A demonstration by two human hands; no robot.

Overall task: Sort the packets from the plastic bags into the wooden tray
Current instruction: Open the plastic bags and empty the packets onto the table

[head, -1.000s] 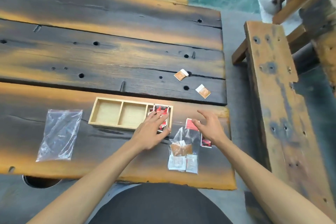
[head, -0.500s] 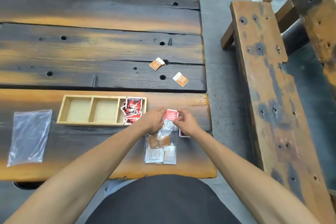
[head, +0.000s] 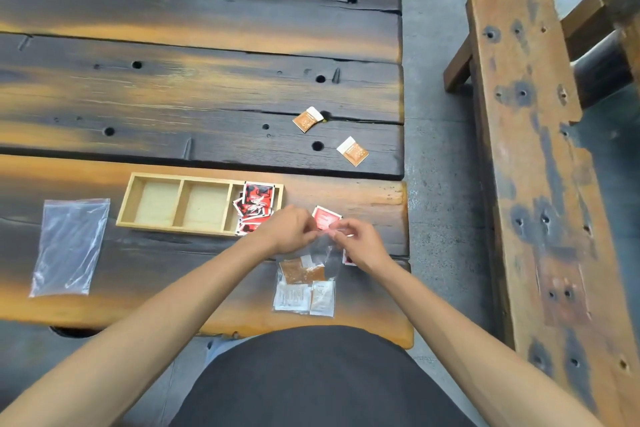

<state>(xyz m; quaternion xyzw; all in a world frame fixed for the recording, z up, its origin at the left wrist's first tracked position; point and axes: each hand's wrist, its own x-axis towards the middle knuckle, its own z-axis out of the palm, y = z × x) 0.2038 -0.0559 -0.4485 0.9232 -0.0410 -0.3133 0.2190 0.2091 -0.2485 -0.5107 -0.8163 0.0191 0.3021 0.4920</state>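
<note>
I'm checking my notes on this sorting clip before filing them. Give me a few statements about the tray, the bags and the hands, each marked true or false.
1. The wooden tray has red packets in its right compartment. True.
2. The middle compartment holds orange packets. False: it is empty.
3. Both the left hand and the right hand pinch the top of the filled plastic bag. True.
4. The empty plastic bag lies right of the tray. False: it lies to its left.
5. Two orange packets lie loose beyond the tray. True.
</note>
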